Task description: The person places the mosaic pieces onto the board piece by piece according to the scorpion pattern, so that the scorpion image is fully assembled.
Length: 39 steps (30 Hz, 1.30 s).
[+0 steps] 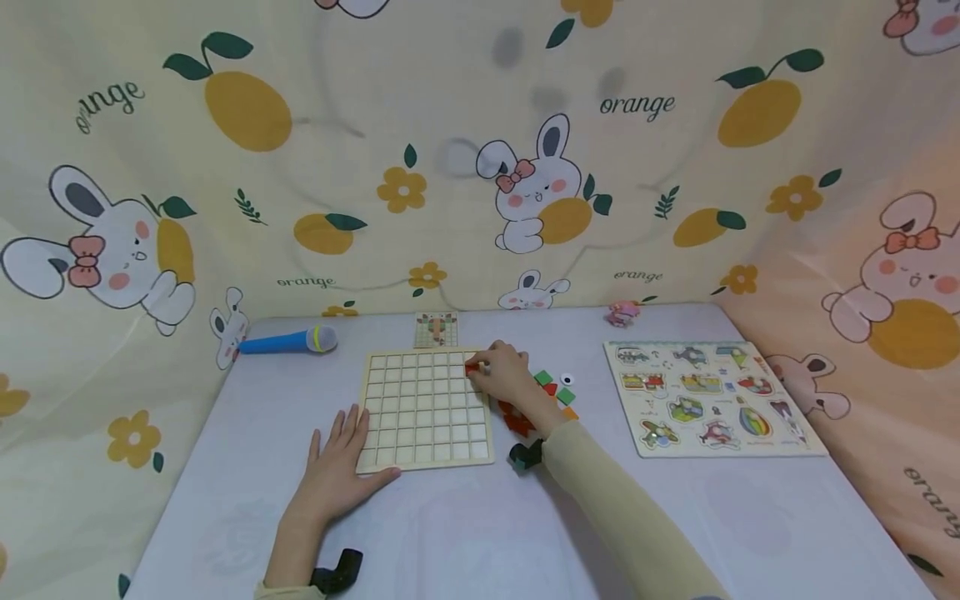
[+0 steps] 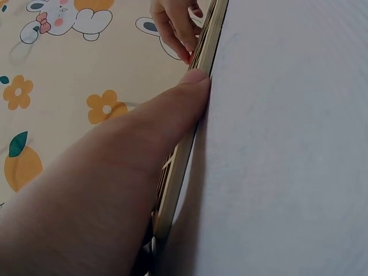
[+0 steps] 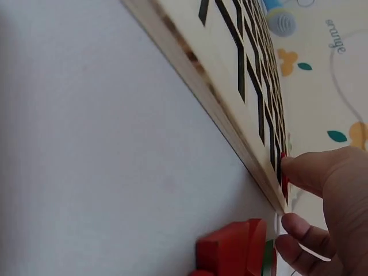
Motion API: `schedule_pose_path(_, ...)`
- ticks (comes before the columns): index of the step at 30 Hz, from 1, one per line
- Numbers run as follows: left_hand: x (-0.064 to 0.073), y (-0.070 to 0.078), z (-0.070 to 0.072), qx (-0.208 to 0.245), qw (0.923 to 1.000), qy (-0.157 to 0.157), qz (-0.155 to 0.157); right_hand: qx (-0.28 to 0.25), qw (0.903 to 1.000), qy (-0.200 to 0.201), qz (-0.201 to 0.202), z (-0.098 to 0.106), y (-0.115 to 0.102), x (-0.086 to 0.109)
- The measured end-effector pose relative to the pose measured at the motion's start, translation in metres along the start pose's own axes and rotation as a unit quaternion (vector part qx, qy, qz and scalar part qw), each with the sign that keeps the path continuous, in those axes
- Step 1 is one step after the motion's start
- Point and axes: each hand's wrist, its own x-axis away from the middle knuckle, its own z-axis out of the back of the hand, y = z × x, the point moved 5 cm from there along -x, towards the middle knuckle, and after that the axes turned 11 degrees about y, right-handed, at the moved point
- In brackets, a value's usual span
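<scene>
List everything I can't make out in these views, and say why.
- Red piece: full outline, covered by the right hand in the head and right wrist views.
- Loose pieces: exact count; the right arm blocks part of the pile in the head view, and the bottom edge cuts it off in the right wrist view.
- Patterned card: exact design, too small in the head view.
- Pink figure: details, too small there.

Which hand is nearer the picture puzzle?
Right. The right hand is left of the picture puzzle, at the grid board; the left hand is farther left.
</scene>
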Motion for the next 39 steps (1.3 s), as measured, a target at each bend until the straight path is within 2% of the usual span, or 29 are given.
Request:
schedule_pose_path(3, 0.001, 0.000, -0.001, 0.001, 1.0000, 0.000, 0.001, 0.004, 1.0000, 0.001, -0.001, 0.000, -0.001, 0.001)
schedule_pose_path(8, 0.000, 0.000, -0.001, 0.001, 1.0000, 0.004, 0.001, 0.011, 0.9997, 0.001, 0.020, 0.004, -0.005, 0.003)
schedule_pose_path(12, -0.001, 0.002, -0.002, -0.002, 1.0000, 0.001, -0.002, -0.019, 0.9995, 0.016, 0.020, 0.019, 0.001, 0.003)
schedule_pose_path(15, -0.001, 0.003, -0.003, 0.001, 1.0000, -0.001, -0.003, -0.057, 0.9977, 0.037, -0.002, 0.038, 0.016, 0.004)
schedule_pose_path(19, -0.001, 0.003, -0.002, 0.004, 1.0000, -0.001, -0.002, -0.085, 0.9934, 0.058, -0.050, 0.058, 0.049, 0.009)
schedule_pose_path(26, 0.000, 0.000, -0.001, 0.000, 0.9999, 0.007, -0.008, -0.108, 0.9842, 0.072, -0.120, 0.077, 0.102, 0.034)
schedule_pose_path(31, 0.000, -0.001, -0.001, 0.003, 0.9999, 0.011, -0.009, -0.128, 0.9789, 0.082, -0.136, 0.077, 0.118, 0.052)
schedule_pose_path(39, 0.000, -0.001, -0.004, 0.006, 0.9999, 0.012, -0.003, -0.146, 0.9726, 0.086, -0.159, 0.068, 0.125, 0.071)
